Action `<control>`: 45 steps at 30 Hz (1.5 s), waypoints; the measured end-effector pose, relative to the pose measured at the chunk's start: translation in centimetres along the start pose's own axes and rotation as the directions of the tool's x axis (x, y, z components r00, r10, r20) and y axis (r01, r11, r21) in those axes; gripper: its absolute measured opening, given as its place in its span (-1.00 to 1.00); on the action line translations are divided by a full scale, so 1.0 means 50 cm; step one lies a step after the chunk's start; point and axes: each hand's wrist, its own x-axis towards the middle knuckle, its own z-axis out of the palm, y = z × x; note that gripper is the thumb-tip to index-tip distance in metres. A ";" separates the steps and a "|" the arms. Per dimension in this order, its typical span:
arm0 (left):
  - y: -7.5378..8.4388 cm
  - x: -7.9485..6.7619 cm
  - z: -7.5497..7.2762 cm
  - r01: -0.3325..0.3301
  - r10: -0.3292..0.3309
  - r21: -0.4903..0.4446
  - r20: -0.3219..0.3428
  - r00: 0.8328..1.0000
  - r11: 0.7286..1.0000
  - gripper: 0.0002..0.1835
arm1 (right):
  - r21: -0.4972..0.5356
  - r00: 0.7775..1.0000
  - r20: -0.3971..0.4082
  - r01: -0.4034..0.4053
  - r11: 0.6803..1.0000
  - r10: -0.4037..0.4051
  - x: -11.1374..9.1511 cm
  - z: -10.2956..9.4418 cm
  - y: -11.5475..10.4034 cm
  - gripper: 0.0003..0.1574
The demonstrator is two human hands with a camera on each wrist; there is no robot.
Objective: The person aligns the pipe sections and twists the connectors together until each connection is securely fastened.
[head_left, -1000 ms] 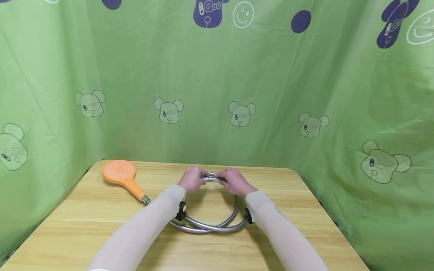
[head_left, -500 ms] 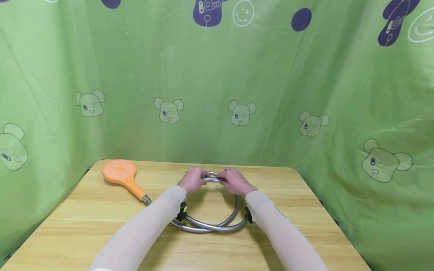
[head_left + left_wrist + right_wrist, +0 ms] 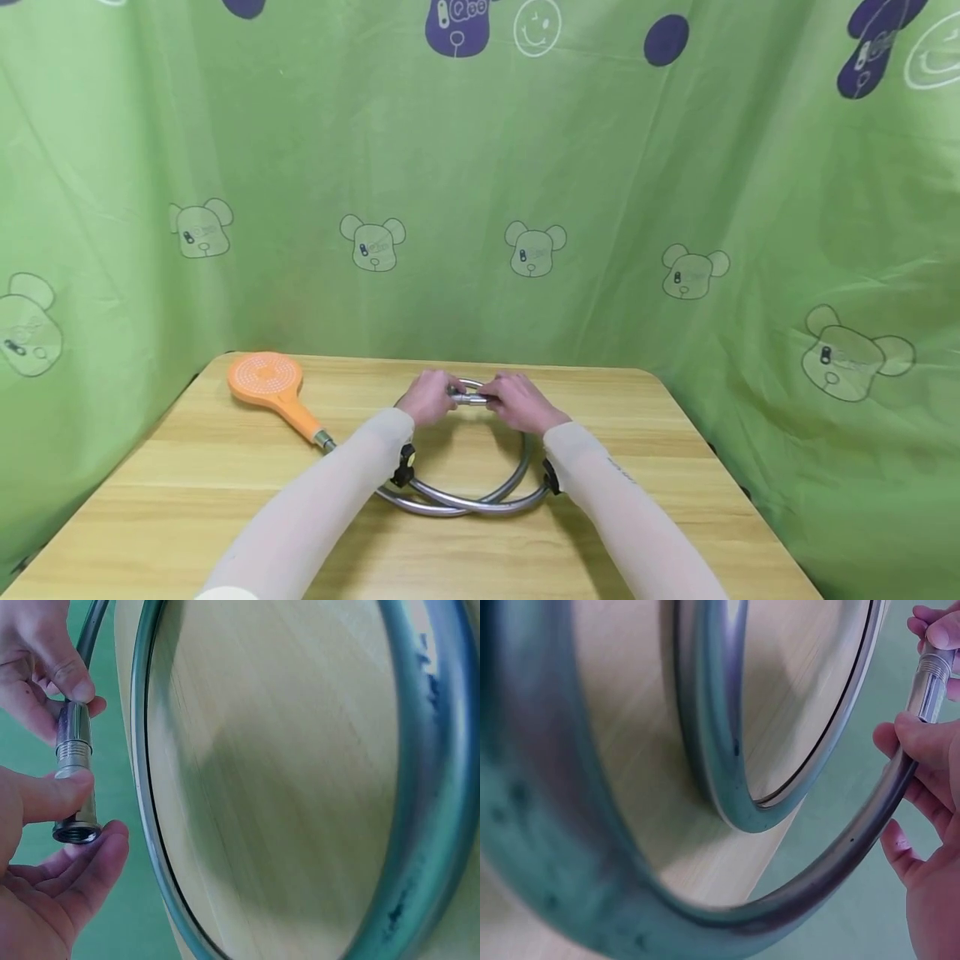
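Near the table's far edge, my left hand (image 3: 427,398) pinches a silvery metal fitting (image 3: 73,754) between thumb and fingers. The fitting has an open, threaded end facing out past my left thumb in the left wrist view, and ridges show along its middle. My right hand (image 3: 519,402) grips the end of a metal shower hose (image 3: 832,862) where it meets the other end of the fitting. The hose loops under both wrists and crosses itself. Its other end joins an orange shower head (image 3: 264,379) lying face up on the left. My fingers partly cover the fitting.
A light wooden table (image 3: 637,500) carries everything. Behind and beside it hangs a green curtain (image 3: 450,317) with printed bear faces. A black wrist camera (image 3: 402,467) sits close to the hose on the left arm.
My left fingers shift very slightly on the fitting. The right hand, the hose and the shower head stay practically where they were.
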 end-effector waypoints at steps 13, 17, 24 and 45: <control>-0.003 -0.003 0.008 0.012 -0.015 -0.050 -0.052 0.999 0.999 -0.69 | 0.131 0.994 0.085 -0.079 0.988 0.068 0.003 0.000 0.002 -0.67; -0.001 -0.002 0.010 0.045 -0.050 -0.102 -0.052 0.997 0.994 -0.69 | 0.157 0.994 0.093 -0.075 0.985 0.061 0.001 -0.002 0.006 -0.63; 0.002 0.001 0.010 0.073 -0.083 -0.138 -0.067 0.994 0.988 -0.68 | 0.228 0.991 0.108 -0.096 0.969 0.073 0.004 -0.005 0.008 -0.68; 0.003 0.006 0.019 -0.003 -0.003 -0.071 -0.084 0.996 0.997 -0.69 | 0.438 0.971 0.146 -0.236 0.867 0.190 -0.005 -0.003 0.015 -0.80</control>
